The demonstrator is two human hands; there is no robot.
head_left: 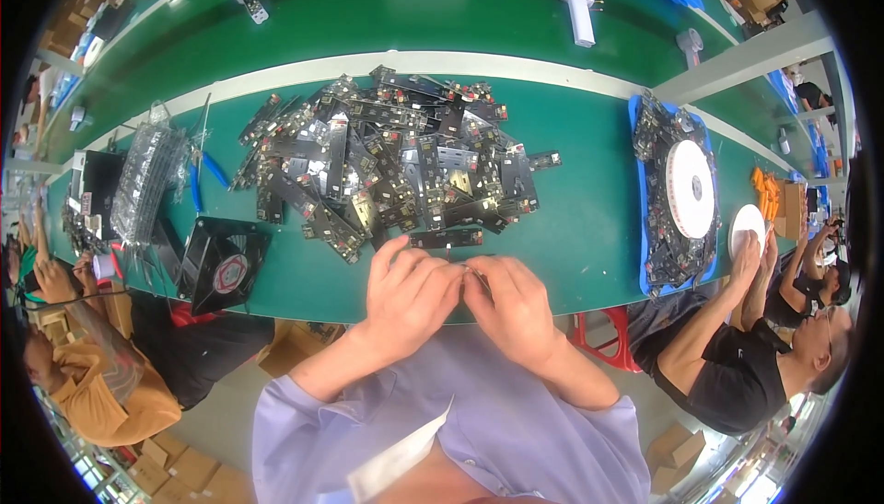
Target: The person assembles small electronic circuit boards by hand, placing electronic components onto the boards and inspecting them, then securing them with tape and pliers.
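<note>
Both hands meet at the near edge of the green tabletop (580,260), in front of a person in a pale lavender shirt (543,430). The right hand (511,306) has a narrow grip, thumb and fingers pinching a small dark piece (480,277) that is mostly hidden. The left hand (410,288) has its fingers curled in to the same spot, fingertips close together; whether its grip also holds the piece, I cannot tell.

Just beyond the fingers lies a single black circuit board (447,238), at the near side of a wide, jumbled heap of circuit boards (396,159). Left of the heap are blue-handled pliers (196,186), a bundle of clear plastic trays (145,186) and, nearer, a black cooling fan (228,265) with a round hub.

To the right, a blue tray (642,246) is filled with more boards, and a large white reel (690,189) rests on them. Farther right, a co-worker's hands (748,263) are at a smaller white reel (745,222), near some orange pieces (766,193). A white handheld fan (578,11) lies beyond the heap, on the far green surface (405,7).
</note>
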